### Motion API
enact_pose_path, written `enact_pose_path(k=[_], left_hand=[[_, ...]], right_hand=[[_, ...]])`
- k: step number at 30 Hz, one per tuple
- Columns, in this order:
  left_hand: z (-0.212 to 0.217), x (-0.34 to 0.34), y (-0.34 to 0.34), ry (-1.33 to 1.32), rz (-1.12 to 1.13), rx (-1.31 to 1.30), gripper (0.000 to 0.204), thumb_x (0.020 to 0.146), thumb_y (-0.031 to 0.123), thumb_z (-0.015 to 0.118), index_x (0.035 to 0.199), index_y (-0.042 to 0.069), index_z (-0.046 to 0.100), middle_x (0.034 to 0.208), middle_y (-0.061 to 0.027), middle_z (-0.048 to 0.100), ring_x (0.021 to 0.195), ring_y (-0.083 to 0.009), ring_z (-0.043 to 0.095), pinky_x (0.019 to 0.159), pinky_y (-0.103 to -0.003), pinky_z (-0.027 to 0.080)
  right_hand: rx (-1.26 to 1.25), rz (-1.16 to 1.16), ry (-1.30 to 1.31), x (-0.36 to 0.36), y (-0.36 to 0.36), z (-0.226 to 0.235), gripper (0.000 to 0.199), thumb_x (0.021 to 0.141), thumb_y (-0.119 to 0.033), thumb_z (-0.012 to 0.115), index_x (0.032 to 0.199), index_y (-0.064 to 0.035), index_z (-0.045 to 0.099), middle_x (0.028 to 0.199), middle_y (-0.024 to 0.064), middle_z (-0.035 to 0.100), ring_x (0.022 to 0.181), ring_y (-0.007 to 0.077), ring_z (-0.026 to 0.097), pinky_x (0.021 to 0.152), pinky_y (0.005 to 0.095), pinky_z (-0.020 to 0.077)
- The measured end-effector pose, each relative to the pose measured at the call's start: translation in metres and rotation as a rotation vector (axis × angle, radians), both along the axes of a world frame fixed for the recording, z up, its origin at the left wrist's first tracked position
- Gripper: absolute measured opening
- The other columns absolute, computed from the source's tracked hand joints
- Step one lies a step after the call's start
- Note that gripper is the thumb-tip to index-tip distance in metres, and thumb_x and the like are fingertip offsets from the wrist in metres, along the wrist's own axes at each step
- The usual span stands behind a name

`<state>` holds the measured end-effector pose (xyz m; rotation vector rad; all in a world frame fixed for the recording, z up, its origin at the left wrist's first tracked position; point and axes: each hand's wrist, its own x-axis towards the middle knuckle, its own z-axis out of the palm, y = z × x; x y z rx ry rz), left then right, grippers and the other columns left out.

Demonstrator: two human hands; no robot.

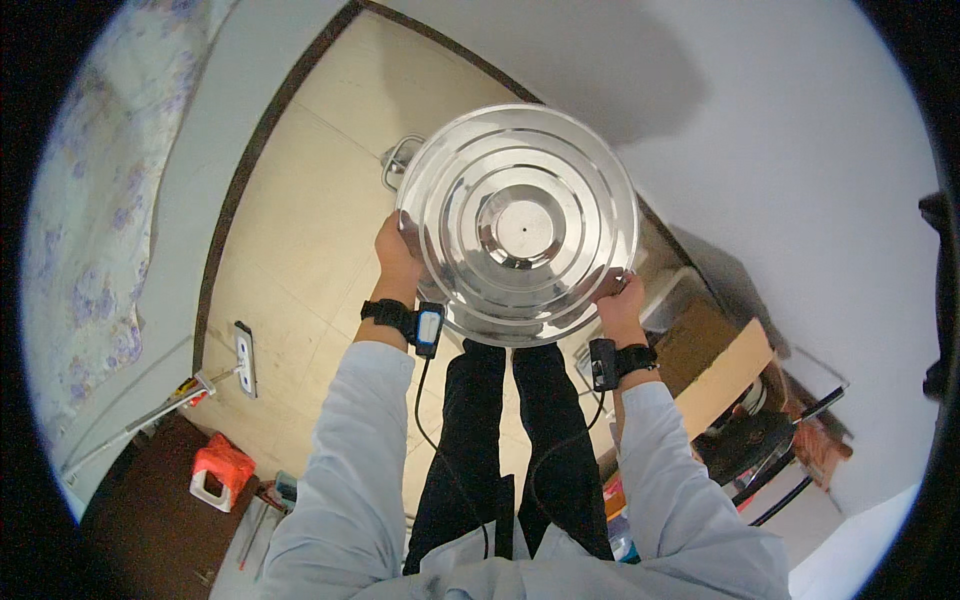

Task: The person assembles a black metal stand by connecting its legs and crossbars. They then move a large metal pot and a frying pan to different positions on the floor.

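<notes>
A: Where is the lid (520, 222) right now?

B: Up in the air in front of the person's chest, above the tiled floor (300, 230). It is a big round steel lid with stepped rings, and its flat face is turned up toward the camera.

A: And how do the hands sit on it?

B: One on each side. The left hand (397, 252) is on the left rim, the right hand (620, 300) on the lower right rim. The lid lies between them, so it spans inward from each palm toward the middle.

A: Are the fingers closed on it?

B: Both hands are clamped on the rim. The thumbs show on the near side; the other fingers curl under the edge and are hidden.

A: Any long axis to speak of?

B: No, it is round. What matters is the line between the two grips, which runs across the body, tipped a little down to the right, since the right hand sits lower.

A: Which hand is nearer?

B: Neither; both touch the rim.

A: Anything under it?

B: A steel pot (400, 160) with a side handle peeks out behind the lid's upper left edge, down on the floor. The lid covers most of it from view.
</notes>
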<state>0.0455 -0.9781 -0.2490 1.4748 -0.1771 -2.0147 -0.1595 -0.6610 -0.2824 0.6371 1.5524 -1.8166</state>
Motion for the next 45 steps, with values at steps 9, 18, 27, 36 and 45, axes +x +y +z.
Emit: enact_pose_path(k=[9, 18, 27, 36, 45], left_hand=[[0.100, 0.031, 0.002, -0.014, 0.049, -0.058, 0.027, 0.088, 0.024, 0.040, 0.096, 0.005, 0.057, 0.092, -0.0066, 0.059, 0.079, -0.0178, 0.057, 0.072, -0.030, 0.048], [0.134, 0.042, -0.026, 0.061, 0.004, 0.003, 0.036, 0.095, 0.035, 0.036, 0.102, 0.006, 0.055, 0.089, -0.0037, 0.057, 0.075, -0.0145, 0.054, 0.070, -0.030, 0.047], [0.142, 0.012, -0.106, -0.085, -0.030, 0.085, 0.036, 0.095, 0.034, 0.035, 0.096, 0.006, 0.057, 0.098, -0.0122, 0.058, 0.092, -0.0203, 0.056, 0.077, -0.039, 0.045], [0.106, -0.009, -0.123, -0.134, 0.057, 0.122, 0.017, 0.086, 0.016, 0.049, 0.092, 0.001, 0.054, 0.083, -0.0074, 0.050, 0.077, -0.0205, 0.050, 0.075, -0.032, 0.045], [0.085, -0.014, -0.138, -0.144, -0.032, 0.097, 0.013, 0.083, 0.017, 0.052, 0.084, 0.004, 0.053, 0.083, -0.0060, 0.050, 0.077, -0.0185, 0.049, 0.070, -0.032, 0.044]], right_hand=[[0.519, 0.686, 0.622, -0.027, -0.029, 0.096, 0.009, 0.081, -0.009, 0.047, 0.082, -0.0003, 0.051, 0.082, 0.0104, 0.058, 0.073, 0.0214, 0.056, 0.065, 0.0324, 0.0472], [0.121, 0.446, 0.448, -0.072, -0.098, 0.136, 0.009, 0.076, -0.010, 0.047, 0.079, -0.0025, 0.045, 0.084, 0.0074, 0.054, 0.079, 0.0220, 0.056, 0.070, 0.0321, 0.0471], [-0.227, -0.023, -0.148, -0.124, -0.225, 0.160, 0.011, 0.071, -0.005, 0.046, 0.067, -0.0076, 0.036, 0.073, 0.0045, 0.046, 0.069, 0.0221, 0.052, 0.065, 0.0329, 0.0474], [-0.102, 0.008, -0.164, -0.168, -0.269, 0.134, 0.010, 0.071, -0.008, 0.047, 0.070, -0.0083, 0.038, 0.073, 0.0050, 0.043, 0.069, 0.0228, 0.049, 0.069, 0.0353, 0.0452], [0.060, 0.011, -0.177, -0.173, -0.299, 0.145, 0.009, 0.075, -0.011, 0.045, 0.080, -0.0038, 0.045, 0.091, 0.0076, 0.049, 0.085, 0.0255, 0.049, 0.090, 0.0342, 0.0366]])
